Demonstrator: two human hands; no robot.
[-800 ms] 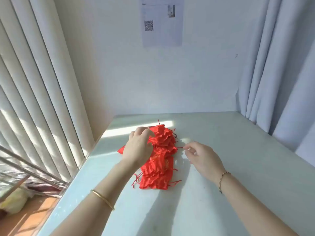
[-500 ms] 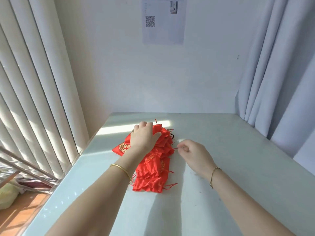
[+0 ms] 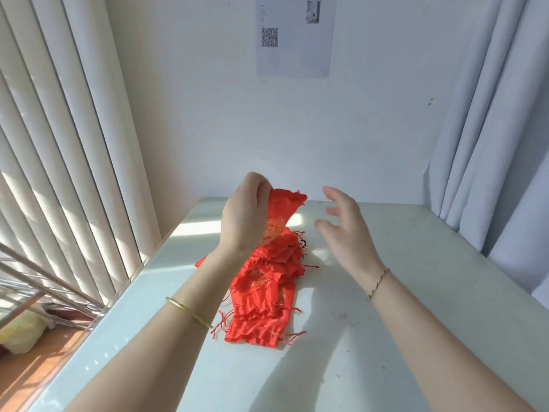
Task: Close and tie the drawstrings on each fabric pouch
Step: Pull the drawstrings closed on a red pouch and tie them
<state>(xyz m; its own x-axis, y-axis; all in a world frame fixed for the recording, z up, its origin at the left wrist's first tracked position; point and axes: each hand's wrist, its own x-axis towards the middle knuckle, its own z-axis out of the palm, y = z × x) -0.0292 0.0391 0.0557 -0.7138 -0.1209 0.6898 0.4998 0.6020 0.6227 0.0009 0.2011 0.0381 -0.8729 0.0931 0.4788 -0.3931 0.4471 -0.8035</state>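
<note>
A pile of several red fabric pouches (image 3: 266, 295) with gold print and thin red drawstrings lies in the middle of the pale table (image 3: 401, 322). My left hand (image 3: 245, 215) grips one red pouch (image 3: 283, 212) and holds it up above the far end of the pile. To the right of that pouch my right hand (image 3: 346, 230) hovers with its fingers spread and relaxed, holding nothing and touching nothing.
Vertical blinds (image 3: 59, 162) run along the table's left edge, with sunlight falling across the far left of the table. Pale curtains (image 3: 499, 144) hang at the right. A paper sheet with a QR code (image 3: 292, 37) is on the back wall.
My left hand has lifted one pouch off the pile. My right hand has let go of a drawstring, opened and risen beside the lifted pouch.
</note>
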